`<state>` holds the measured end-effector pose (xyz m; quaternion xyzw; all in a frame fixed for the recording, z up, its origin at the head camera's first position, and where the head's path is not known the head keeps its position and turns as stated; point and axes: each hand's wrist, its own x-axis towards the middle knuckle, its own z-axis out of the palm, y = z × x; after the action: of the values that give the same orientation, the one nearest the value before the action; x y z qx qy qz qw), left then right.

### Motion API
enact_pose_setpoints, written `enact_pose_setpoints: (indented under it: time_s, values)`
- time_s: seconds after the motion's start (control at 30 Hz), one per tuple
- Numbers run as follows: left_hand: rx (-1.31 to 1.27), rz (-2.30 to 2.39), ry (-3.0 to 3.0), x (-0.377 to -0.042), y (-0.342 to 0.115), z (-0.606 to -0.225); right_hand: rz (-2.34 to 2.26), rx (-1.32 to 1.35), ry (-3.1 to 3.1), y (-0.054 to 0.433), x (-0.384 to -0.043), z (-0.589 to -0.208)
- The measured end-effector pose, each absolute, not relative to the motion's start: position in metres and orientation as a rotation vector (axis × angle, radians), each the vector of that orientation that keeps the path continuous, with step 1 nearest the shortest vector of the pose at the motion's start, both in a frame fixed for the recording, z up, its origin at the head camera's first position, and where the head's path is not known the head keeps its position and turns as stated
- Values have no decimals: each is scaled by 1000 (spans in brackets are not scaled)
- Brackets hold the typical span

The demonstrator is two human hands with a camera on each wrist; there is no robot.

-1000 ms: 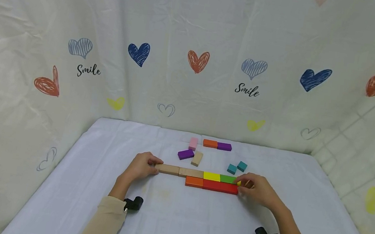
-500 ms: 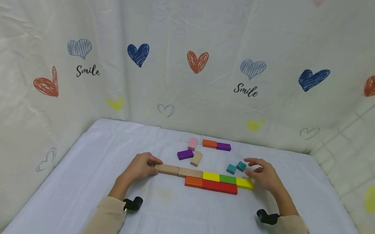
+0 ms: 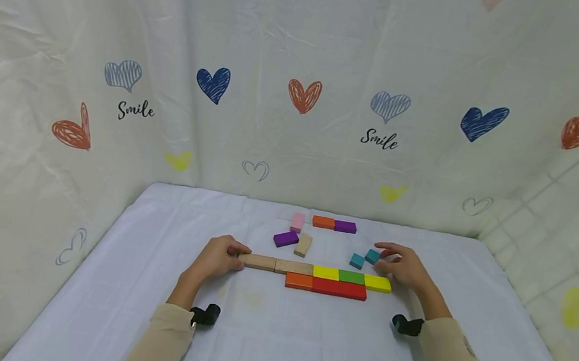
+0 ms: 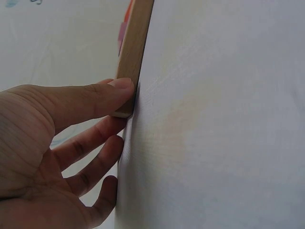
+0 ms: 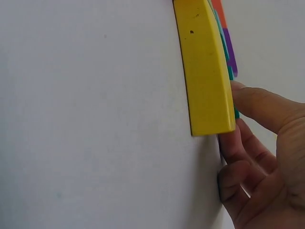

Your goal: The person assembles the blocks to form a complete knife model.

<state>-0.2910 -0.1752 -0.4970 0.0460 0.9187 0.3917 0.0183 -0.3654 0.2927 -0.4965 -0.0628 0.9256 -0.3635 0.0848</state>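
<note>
Left hand [image 3: 216,257] was at the left end of the long row, thumb and index pinching the tip of left wood [image 3: 261,262], other fingers loosely bent. Right hand [image 3: 408,269] was just behind the row's right end, thumb and index parted, pointing left, with right teal [image 3: 372,256] between them. Couldn't tell if they touched it.

Count, 14 blocks:
- wood 3: left wood, right wood [image 3: 294,268], small wood [image 3: 303,245]
- purple 2: left purple [image 3: 286,239], back purple [image 3: 345,227]
- pink [image 3: 297,222] 1
- orange 2: front orange [image 3: 299,280], back orange [image 3: 324,222]
- yellow 2: left yellow [image 3: 326,273], right yellow [image 3: 377,283]
- red [image 3: 339,289] 1
- green [image 3: 351,277] 1
- teal 2: left teal [image 3: 357,261], right teal

Long row, end to end: left wood, right wood, left yellow, green, right yellow. Front orange and red lay against its near side. Back orange touched back purple. Rest loose behind the row.

Left wrist view showed the thumb across left wood's near face and the other fingers curled by the cloth [image 4: 224,143]; head view hid most of that. Right wrist view showed a dark speck on right yellow, not visible from the head. Only head view had both rows whole.
</note>
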Motion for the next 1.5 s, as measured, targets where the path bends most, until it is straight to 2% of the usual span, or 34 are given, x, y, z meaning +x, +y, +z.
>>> enact_pose_setpoints:
  time_s: [0.27,0.63,1.17,1.5]
  values:
    - [142,1216,2852,-292,-175,-499,-1045,-181,2773,288,-366,-495]
    - [153,1202,2851,-292,-176,-498,-1112,-172,2729,305,-356,-489]
    - [161,1218,2864,-290,-174,-495,-1226,-294,2664,321,-318,-473]
    - [169,1206,2867,-290,-175,-496,-1255,-378,2643,325,-293,-478]
